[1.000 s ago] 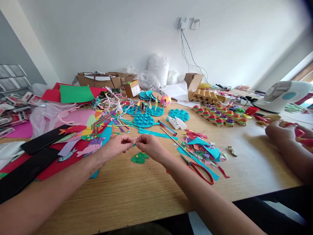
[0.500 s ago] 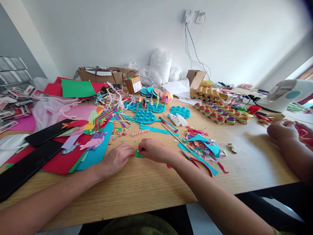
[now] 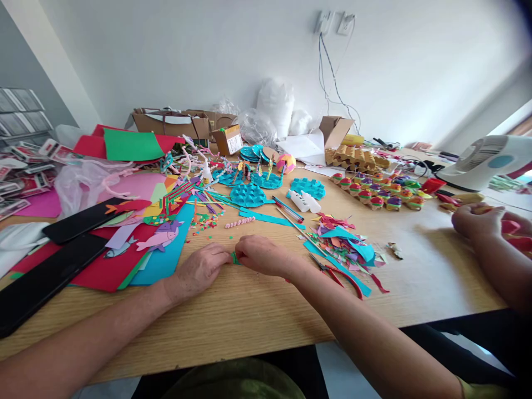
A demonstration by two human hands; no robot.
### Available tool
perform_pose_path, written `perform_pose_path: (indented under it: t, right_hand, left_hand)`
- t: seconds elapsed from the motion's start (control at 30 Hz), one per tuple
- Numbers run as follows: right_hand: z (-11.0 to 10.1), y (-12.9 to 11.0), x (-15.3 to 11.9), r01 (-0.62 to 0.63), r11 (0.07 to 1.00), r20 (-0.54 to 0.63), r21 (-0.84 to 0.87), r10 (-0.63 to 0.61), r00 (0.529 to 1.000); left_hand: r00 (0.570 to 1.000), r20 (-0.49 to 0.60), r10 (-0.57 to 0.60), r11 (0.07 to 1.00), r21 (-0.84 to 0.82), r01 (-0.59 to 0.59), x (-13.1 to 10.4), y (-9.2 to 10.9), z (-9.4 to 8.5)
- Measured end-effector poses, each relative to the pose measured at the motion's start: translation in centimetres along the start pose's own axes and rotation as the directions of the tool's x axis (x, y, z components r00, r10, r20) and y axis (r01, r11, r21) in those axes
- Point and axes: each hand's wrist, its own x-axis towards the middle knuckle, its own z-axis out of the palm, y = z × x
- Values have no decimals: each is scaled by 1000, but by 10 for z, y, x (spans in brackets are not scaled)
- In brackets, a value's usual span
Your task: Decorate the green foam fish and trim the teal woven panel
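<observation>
Between my hands a small green paper piece (image 3: 235, 258) lies low on the table, mostly covered by my fingers. The fingers of my left hand (image 3: 202, 268) are closed on its left edge. My right hand (image 3: 264, 255) is curled over its right side, fingertips pinched at the paper. Just beyond them rests a twisted pink strip (image 3: 240, 222) near scattered tiny paper bits (image 3: 206, 221). Red-handled pliers (image 3: 333, 271) lie to the right of my right forearm, beside a pile of colourful paper scraps (image 3: 347, 244).
On the left are stacked coloured sheets (image 3: 97, 267), paper fish (image 3: 157, 239) and two black slabs (image 3: 50, 274). Behind stand turquoise egg-carton pieces (image 3: 247, 195), white glue bottles (image 3: 305, 201) and painted egg cartons (image 3: 376, 194). Another person's hands (image 3: 477, 221) work at the right, near a white fan (image 3: 484, 163).
My right hand has come slightly nearer my left, so less of the green paper shows. The view has shifted a little.
</observation>
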Motion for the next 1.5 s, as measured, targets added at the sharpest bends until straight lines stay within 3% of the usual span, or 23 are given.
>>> perform_pose_path:
  t: [0.77, 1.1, 1.5]
  right_hand:
    - [6, -1, 3, -30, 997, -44, -65, 27, 999]
    - [-10, 2, -6, -53, 999, -63, 12, 54, 997]
    - [-3, -2, -1, -74, 996, 12, 57, 73, 997]
  left_hand:
    - [999, 36, 4, 999, 36, -5, 0, 2, -1]
    - [999, -8, 34, 999, 31, -33, 0, 1, 1]
    - [1000, 23, 10, 999, 50, -11, -1, 0, 0]
